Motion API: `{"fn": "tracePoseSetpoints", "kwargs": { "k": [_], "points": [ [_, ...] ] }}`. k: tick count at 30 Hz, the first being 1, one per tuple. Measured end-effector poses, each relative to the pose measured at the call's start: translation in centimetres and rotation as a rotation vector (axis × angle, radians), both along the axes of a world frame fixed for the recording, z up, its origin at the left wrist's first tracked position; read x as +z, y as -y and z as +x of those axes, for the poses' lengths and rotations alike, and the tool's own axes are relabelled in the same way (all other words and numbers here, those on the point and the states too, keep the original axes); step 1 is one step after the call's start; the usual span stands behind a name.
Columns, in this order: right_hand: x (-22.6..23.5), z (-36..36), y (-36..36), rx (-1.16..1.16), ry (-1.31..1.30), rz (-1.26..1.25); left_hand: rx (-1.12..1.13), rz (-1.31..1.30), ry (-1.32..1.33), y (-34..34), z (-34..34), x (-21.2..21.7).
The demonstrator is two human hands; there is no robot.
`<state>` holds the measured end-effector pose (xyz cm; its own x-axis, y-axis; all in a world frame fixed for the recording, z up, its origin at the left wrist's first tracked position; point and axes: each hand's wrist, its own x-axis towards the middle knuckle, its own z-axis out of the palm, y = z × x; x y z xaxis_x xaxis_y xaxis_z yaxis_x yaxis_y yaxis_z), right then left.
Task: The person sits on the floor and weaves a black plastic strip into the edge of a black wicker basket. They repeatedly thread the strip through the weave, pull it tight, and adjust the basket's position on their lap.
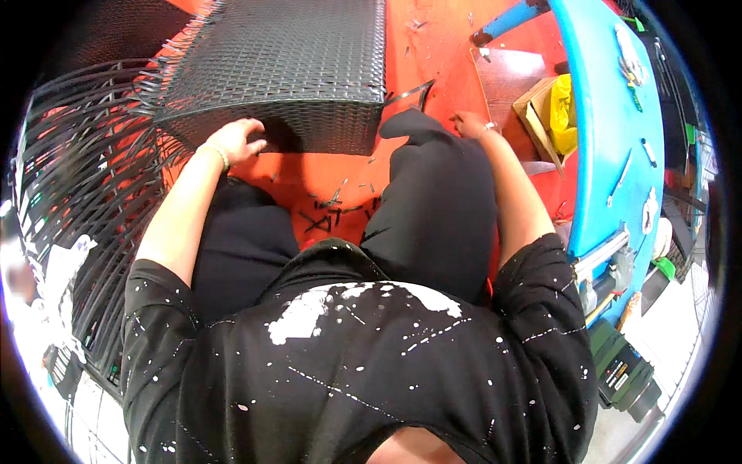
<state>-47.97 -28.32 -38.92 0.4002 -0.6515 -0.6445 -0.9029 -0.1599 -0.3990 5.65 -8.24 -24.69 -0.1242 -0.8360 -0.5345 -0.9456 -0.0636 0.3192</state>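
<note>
Touching 1 woven blk panel (pixel 286 69), L hand (pixel 234 141), R hand (pixel 470 124) on floor

Woven panel (pixel 286 66): showing black throughout, in a tight basket-weave pattern, loose black strands fringing at its 9 o'clock edge.
Floor (pixel 325 174): showing bright orange-red, black strip offcuts (pixel 328 213) speckling it.
Wire frame (pixel 77 178), at 9 o'clock: showing black bars with orange glowing between them.
Shirt (pixel 348 371): showing black, splashed with white paint blotches and fine white streaks.
Trousers (pixel 440 209): showing plain black.
Tabletop (pixel 610 139), at 3 o'clock: showing sky blue.
Cardboard box (pixel 541 116): showing brown, a yellow bag (pixel 563 112) sitting inside.
Power tool (pixel 622 371), at 4 o'clock: showing dark green and black.
</note>
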Motion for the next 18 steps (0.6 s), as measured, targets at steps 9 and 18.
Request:
{"fn": "tracePoseSetpoints", "kwargs": {
  "k": [9, 18],
  "points": [
    [8.7, -3.7, -5.7, -0.367, 0.482, -0.125, -0.019, 0.004, 0.004, -4.7, -2.2, 7.0],
    [16.1, 0.0, -5.5, -0.188, 0.474, -0.236, 0.016, -0.112, -0.067, -3.0, -7.8, 6.3]
  ]
}}
